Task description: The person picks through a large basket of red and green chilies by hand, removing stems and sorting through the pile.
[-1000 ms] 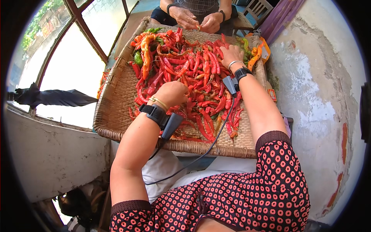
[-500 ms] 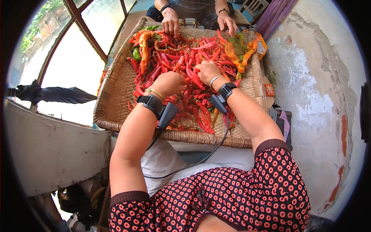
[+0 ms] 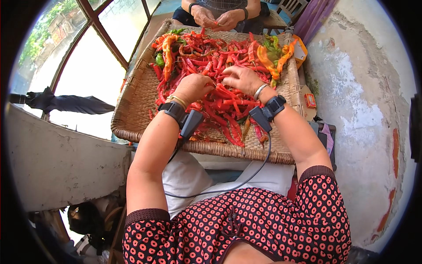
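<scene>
A heap of red chili peppers point(image 3: 226, 116) covers a wide woven basket tray point(image 3: 145, 103). Over the middle of the heap, my left hand point(image 3: 192, 87) is closed, its fingertips drawn together among the chilies; whatever they hold is hidden. Close by on the right, my right hand point(image 3: 243, 80) reaches inward just above the peppers, thumb and fingers apart, with nothing visible in it. Orange peppers point(image 3: 168, 57) lie at the far left of the heap, and more orange and green ones point(image 3: 268, 61) at the far right.
Across the tray, a co-worker's hands point(image 3: 215, 20) meet around a small red piece. A folded dark umbrella point(image 3: 74, 103) hangs by the window on the left. A rough plaster wall point(image 3: 351, 119) stands at right, with an orange box point(image 3: 300, 52) beside the tray.
My right hand has opened and shifted slightly right, while my left hand has moved a little up and right. The co-worker's hands have left the peppers and come together beyond the tray.
</scene>
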### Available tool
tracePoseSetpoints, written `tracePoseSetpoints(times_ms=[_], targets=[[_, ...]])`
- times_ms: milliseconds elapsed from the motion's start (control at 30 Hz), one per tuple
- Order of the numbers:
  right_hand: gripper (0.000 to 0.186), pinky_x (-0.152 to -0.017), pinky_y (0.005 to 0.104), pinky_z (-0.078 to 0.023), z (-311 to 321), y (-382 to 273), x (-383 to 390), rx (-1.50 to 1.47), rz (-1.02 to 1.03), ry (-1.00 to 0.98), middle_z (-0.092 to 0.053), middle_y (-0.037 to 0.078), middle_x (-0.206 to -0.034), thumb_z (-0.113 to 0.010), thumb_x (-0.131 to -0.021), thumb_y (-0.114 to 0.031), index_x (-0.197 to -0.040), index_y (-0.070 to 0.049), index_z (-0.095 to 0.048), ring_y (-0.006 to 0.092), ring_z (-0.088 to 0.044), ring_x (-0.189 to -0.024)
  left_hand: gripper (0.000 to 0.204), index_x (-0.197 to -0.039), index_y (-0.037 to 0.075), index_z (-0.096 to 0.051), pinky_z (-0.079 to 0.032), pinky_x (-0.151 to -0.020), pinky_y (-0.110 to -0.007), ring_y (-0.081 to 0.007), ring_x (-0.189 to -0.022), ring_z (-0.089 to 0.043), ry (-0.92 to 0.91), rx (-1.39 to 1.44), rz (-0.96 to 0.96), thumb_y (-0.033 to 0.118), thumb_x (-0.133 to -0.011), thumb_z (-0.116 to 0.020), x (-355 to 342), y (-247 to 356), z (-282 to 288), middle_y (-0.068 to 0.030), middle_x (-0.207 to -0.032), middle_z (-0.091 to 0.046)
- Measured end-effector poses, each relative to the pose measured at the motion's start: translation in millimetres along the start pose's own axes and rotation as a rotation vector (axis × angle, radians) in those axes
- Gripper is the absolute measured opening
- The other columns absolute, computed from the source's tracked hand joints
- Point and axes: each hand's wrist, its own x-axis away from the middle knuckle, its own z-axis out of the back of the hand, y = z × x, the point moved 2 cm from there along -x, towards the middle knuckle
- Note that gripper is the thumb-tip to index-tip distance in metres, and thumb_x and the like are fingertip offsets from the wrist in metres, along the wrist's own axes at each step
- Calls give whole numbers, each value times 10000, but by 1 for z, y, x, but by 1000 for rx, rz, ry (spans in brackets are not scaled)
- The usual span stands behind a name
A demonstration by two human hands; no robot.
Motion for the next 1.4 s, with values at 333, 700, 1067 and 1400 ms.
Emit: tracePoseSetpoints(times_ms=[333,700,1067,1400], targets=[[163,-717,405,-477,34,70,-14,884,-403,108,-615,160,-879,-490,-801,-156,-935,-90,-554,299,-595,-860,237,-876,95,-612,-460,-680,-402,-298,-783,-579,-28,-27,-17,286,-740,-577,1,-3,-8,-123,-799,-609],[158,-690,389,-490,40,70,-4,1077,-252,-56,-619,122,-890,-453,-806,-125,-887,-103,-587,280,-603,-849,269,-870,86,-619,-459,-689,-387,-294,-785,-575,-66,-14,-93,311,-725,-596,0,-7,-13,-114,-810,-609],[217,-652,356,-475,65,16,11,223,-7,539,-610,126,-729,-617,-715,-213,-860,-54,-591,273,-601,-696,205,-912,30,-623,-458,-624,-250,-106,-651,-559,135,424,111,172,-764,-627,-15,21,18,-51,-721,-618],[169,-370,186,-365,20,-5,17,-689,-312,189,-579,7,-618,-603,-797,-210,-813,-42,-590,56,-514,-453,316,-785,7,-610,-459,-609,-348,-271,-655,-596,-49,200,76,310,-704,-646,-38,52,1,-147,-694,-607]])
